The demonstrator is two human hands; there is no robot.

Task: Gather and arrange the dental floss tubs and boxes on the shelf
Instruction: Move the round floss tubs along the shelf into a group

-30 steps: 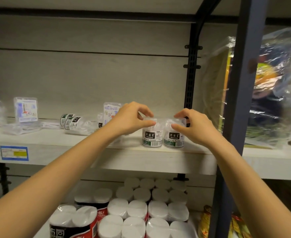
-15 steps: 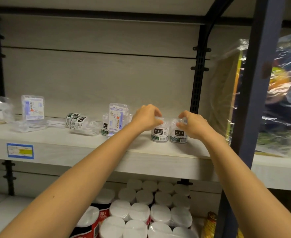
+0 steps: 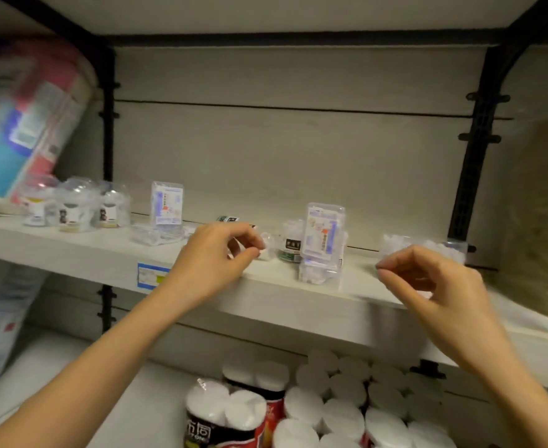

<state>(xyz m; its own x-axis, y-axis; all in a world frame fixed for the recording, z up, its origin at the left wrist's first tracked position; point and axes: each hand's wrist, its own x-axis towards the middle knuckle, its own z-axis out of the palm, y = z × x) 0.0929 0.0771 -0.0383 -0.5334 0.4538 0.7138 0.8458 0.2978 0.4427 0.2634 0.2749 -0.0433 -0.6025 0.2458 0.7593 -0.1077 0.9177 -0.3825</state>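
The dental floss goods stand along the pale shelf (image 3: pixel 266 299). Two clear tubs (image 3: pixel 395 245) sit at the right, partly hidden behind my right hand (image 3: pixel 434 286), which hovers in front of them, loosely curled and holding nothing. A clear box with a blue label (image 3: pixel 324 234) stands on another clear box (image 3: pixel 319 274), next to a black-labelled tub (image 3: pixel 290 245). My left hand (image 3: pixel 214 257) hovers at the shelf edge before a lying tub (image 3: pixel 229 218), fingers curled loosely, gripping nothing. Further left stand another labelled box (image 3: pixel 167 203) and a flat clear box (image 3: pixel 156 235).
Three wrapped tubs (image 3: pixel 75 206) stand at the shelf's far left under a large soft package (image 3: pixel 20 118). A black upright (image 3: pixel 472 176) and a bagged item (image 3: pixel 537 221) bound the right side. Toilet roll packs (image 3: pixel 314 409) fill the shelf below.
Both hands have let go of the two tubs at the right and drawn back. My left hand has moved left toward the lying tub. The view has swung left.
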